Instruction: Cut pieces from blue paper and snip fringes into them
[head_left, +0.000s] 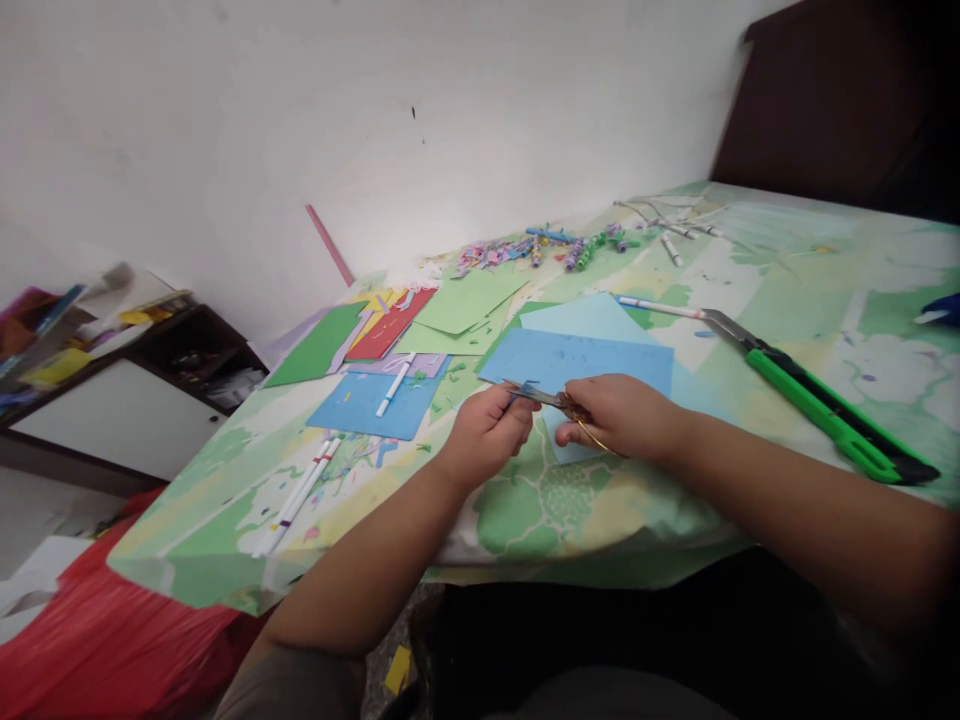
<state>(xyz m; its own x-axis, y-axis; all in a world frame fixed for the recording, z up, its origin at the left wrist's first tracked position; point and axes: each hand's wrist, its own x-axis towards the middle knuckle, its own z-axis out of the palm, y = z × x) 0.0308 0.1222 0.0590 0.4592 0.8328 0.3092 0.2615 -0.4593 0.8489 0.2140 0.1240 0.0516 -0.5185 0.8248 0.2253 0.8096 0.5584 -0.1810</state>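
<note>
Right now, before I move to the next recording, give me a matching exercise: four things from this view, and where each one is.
Things:
1. scissors
2. green utility knife
3. red sheet
4. red plastic

Places:
A. low at the picture's left, below the table's edge
B. on the tablecloth, to the right of the blue sheets
C. between the dark green sheet and the pale green sheets
D. in the right hand

Pairs: 1-D, 2-B, 3-C, 4-A
</note>
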